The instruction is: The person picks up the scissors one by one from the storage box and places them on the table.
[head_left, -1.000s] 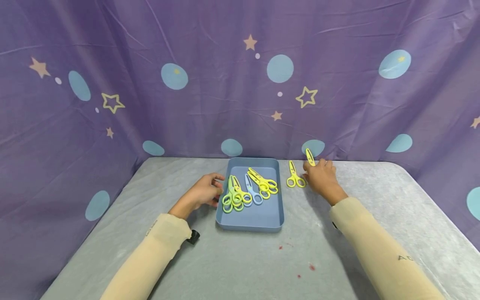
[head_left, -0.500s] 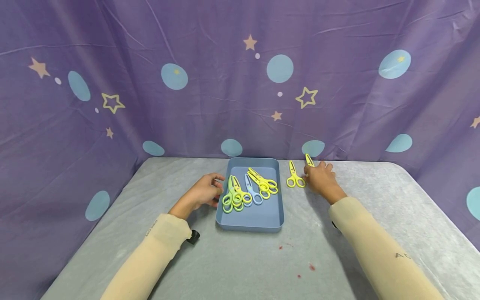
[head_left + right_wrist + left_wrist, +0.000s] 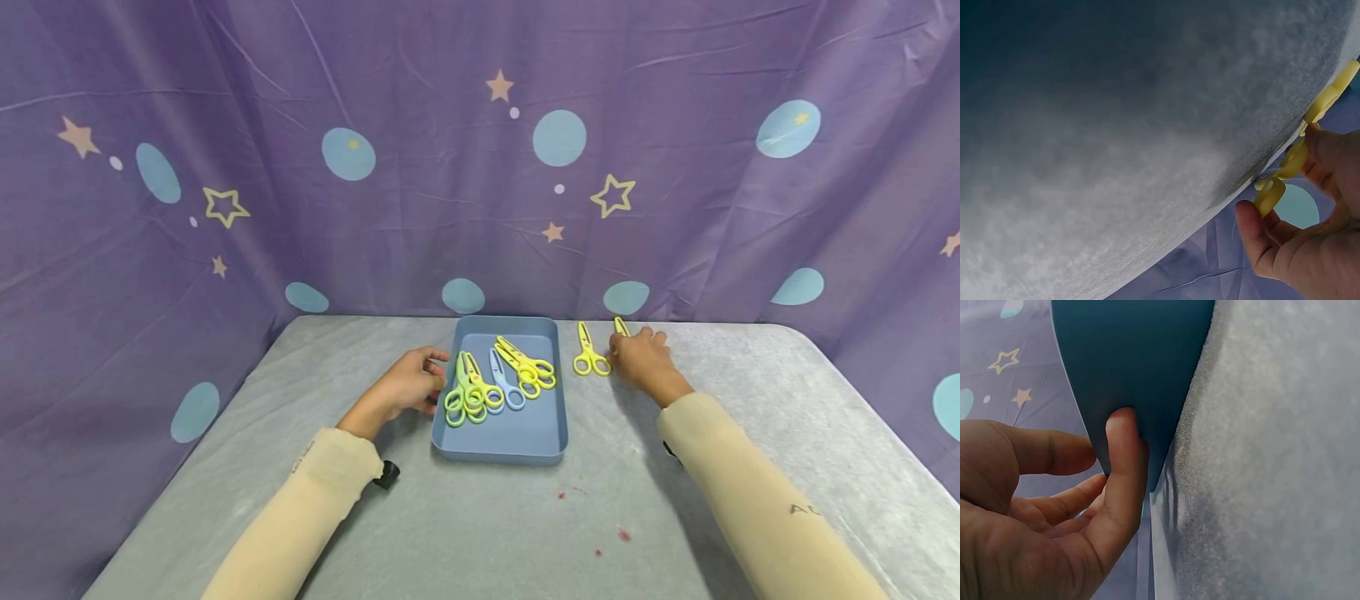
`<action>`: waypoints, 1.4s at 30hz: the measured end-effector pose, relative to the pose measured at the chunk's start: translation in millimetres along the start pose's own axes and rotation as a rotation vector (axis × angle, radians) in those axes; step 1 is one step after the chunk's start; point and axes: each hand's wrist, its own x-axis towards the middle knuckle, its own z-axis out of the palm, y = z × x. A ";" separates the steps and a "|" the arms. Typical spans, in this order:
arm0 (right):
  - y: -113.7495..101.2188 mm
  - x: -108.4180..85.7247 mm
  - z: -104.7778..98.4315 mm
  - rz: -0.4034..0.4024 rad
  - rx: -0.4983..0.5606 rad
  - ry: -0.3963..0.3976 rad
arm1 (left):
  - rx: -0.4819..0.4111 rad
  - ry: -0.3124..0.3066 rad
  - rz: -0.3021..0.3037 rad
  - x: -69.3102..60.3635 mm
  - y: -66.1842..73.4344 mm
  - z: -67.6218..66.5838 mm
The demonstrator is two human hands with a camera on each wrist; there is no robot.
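Observation:
The left hand point(image 3: 408, 381) is at the left side of a blue-grey tray point(image 3: 498, 457); in the left wrist view its fingers touch the tray's outer wall point(image 3: 1135, 356), fairly straight. Several scissors lie in the tray: green ones point(image 3: 462, 390) at the left, a blue pair point(image 3: 507, 390) in the middle, yellow ones point(image 3: 528, 367) at the right. The right hand point(image 3: 643, 360) holds yellow scissors point(image 3: 621, 327) at the table's far edge, with the handles mostly hidden; the right wrist view shows fingers around the yellow handle point(image 3: 1269, 197). Another yellow pair point(image 3: 585, 354) lies between tray and right hand.
A grey table point(image 3: 480, 533) carries a few small red marks point(image 3: 624, 534) near the front. Behind it and at the sides hangs a purple curtain point(image 3: 435, 233) with stars and blue ovals. A black wrist device point(image 3: 387, 475) shows at the left sleeve.
The yellow scissors in the right hand have come down and slightly nearer, beside the other yellow pair. The left hand and the tray have stayed in place.

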 end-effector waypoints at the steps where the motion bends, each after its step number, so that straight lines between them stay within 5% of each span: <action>1: -0.1 -0.5 -0.8 0.000 0.001 -0.008 | -0.001 -0.001 0.000 0.0 -0.2 0.1; 30: -5.5 -3.2 -7.2 0.042 0.094 -0.168 | -0.013 -0.002 0.011 -0.1 -1.0 0.7; 42: -7.3 -8.7 -13.5 0.036 0.092 -0.158 | -0.010 -0.001 0.011 2.8 -4.3 0.5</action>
